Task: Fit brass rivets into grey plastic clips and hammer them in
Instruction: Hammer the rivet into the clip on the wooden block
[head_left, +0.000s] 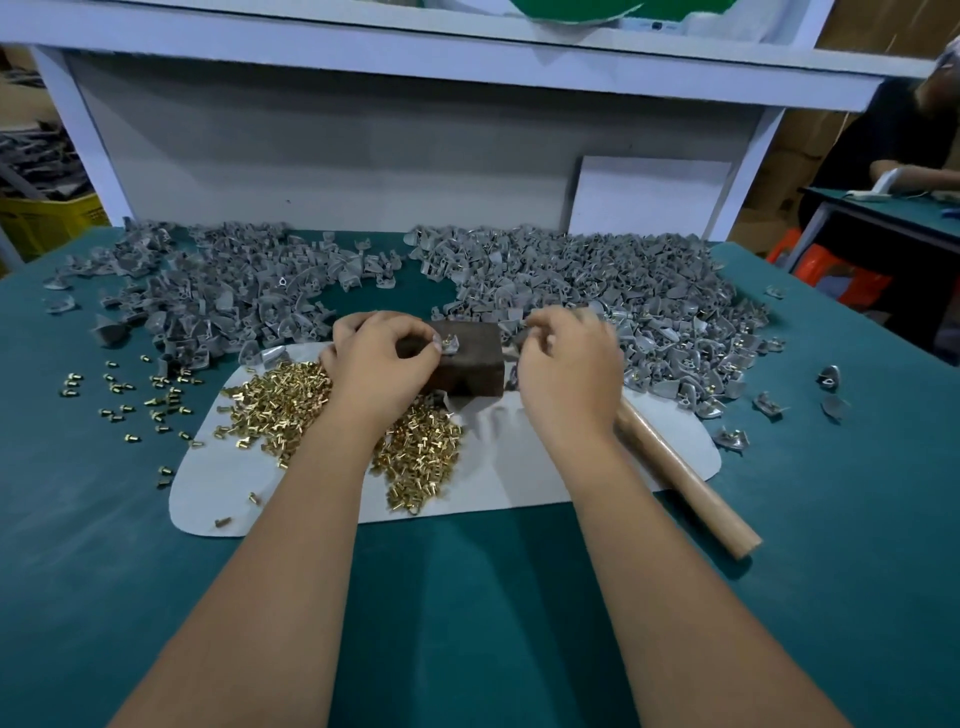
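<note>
Head view: a person's two bare hands worked over a teal tabletop (78, 545), both just above centre.
Step in hand: fitting, judged from the left hand (376, 358), whose grip pinched a grey clip (450, 344) with a brass rivet showing in it, on top of the dark block (467, 364).
Right hand (569, 364): at 3 o'clock of the block, fingers curled, blurred (whether its grip held anything, I cannot tell).
Next move: probably the hammer; its wooden handle (691, 493) lay from under the right hand toward 5 o'clock, so that hand would need to take it up while the clip stayed seated.
Rivets: loose heap (291, 395) on a white sheet (519, 467), partly under the left wrist; strays at 9 o'clock.
Clips: unsorted piles at 10 o'clock (208, 291) and 2 o'clock (623, 280).
Containers: only a yellow crate (47, 218) at far 10 o'clock, off the tabletop, contents unclear.
</note>
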